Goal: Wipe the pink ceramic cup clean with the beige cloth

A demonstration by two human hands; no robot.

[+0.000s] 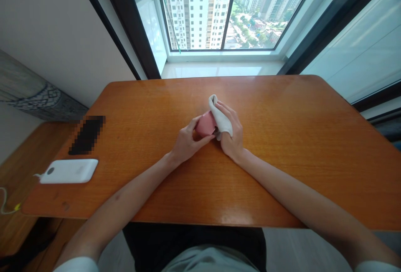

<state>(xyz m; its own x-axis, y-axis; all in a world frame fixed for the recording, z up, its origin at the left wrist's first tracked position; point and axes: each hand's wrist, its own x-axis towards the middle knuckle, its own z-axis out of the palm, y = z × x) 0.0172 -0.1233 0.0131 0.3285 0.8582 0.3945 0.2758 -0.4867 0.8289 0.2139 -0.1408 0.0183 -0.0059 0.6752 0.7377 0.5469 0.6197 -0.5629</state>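
Note:
Near the middle of the wooden table (282,130), my left hand (187,140) grips a small pink object (206,124) with a faceted, box-like shape; its exact kind I cannot make out. Thumb and fingers lie on opposite sides of it. My right hand (232,132) holds a folded white cloth (222,117) against the right side of the pink object. The cloth's upper end stands up in a loop above the fingers. Something small and dark shows between the pink object and the cloth, too small to name.
A white, rounded flat device (70,171) with a cord lies at the table's left edge. Behind it is a dark pixelated rectangle (87,135). A window (225,8) stands beyond the far edge, and a grey patterned fabric (40,90) hangs at left.

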